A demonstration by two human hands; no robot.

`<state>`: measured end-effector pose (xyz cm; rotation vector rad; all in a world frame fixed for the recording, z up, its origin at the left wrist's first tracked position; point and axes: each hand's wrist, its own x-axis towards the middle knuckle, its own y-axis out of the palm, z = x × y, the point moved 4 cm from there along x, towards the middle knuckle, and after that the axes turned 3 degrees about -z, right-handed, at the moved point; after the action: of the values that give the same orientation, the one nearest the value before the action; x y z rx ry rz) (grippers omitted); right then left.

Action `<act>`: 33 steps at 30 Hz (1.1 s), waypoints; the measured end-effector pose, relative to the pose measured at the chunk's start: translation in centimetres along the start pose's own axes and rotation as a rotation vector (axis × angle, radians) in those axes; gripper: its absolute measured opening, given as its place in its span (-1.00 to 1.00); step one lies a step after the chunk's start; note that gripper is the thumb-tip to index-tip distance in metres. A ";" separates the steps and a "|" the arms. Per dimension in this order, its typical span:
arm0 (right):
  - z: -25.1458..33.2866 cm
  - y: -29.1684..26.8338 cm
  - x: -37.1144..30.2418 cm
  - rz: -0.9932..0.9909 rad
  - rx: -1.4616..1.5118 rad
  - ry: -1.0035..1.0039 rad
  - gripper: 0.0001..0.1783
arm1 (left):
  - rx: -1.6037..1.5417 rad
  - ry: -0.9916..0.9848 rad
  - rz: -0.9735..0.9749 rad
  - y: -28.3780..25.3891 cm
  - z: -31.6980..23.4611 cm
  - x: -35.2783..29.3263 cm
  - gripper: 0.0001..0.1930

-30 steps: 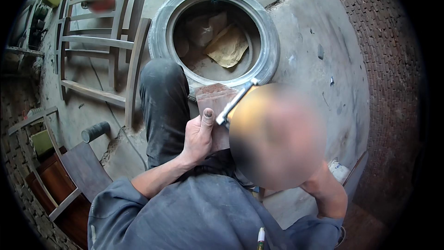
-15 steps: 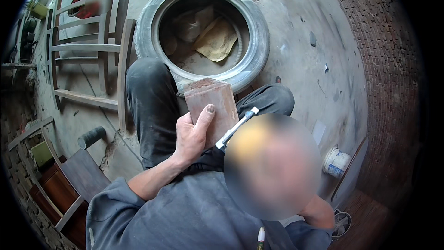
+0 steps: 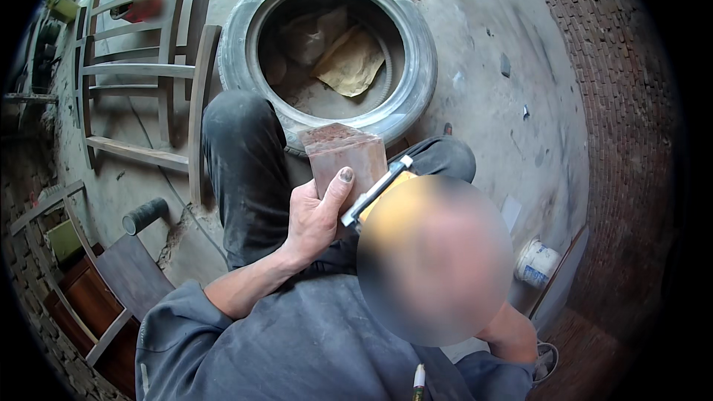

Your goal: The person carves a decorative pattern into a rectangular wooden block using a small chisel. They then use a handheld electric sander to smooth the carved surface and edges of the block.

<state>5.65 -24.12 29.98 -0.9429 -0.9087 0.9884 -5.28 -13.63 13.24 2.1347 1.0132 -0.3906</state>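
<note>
My left hand (image 3: 316, 219) grips a reddish-brown wooden block (image 3: 345, 156), its thumb lying across the broad face. The block is tilted above my lap, and its rough, slanted end points away from me. Against its right side is a yellow tool with a dark, flat base (image 3: 377, 191), which looks like a sheet sander. A round blur covers most of that tool and all of my right hand. Only my right forearm (image 3: 512, 336) shows, below the blur. Whether the base touches the block I cannot tell.
A large tyre (image 3: 423, 67) lies just beyond my knees, with a yellowish sheet (image 3: 349, 63) and clear plastic inside. Wooden chair frames (image 3: 197, 115) stand at the left, near a dark cylinder (image 3: 145, 216). At the right are a white bucket (image 3: 538, 263) and a brick surface (image 3: 631, 89).
The block and my left hand have shifted slightly right. The yellow tool has tilted, so more of its yellow body shows beside the base. The whole view has moved a little.
</note>
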 end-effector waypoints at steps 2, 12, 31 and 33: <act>-0.3 0.5 -0.5 0.028 -0.019 0.002 -0.50 | -0.003 0.021 -0.004 0.1 -0.1 0.0 -0.61; 0.2 0.3 0.1 0.022 -0.010 0.004 -0.49 | 0.082 0.052 0.018 -0.4 0.3 0.5 -0.56; 1.2 1.4 -2.2 0.292 -0.469 -0.360 -0.41 | -0.025 0.040 0.052 -0.2 0.0 0.6 -0.61; 1.4 1.4 -1.6 0.269 -0.468 -0.356 -0.41 | -0.031 0.031 0.064 -0.3 0.1 0.6 -0.61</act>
<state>3.54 -24.91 28.83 -1.3319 -1.3755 1.2230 -5.15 -13.25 12.75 2.1455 0.9600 -0.3102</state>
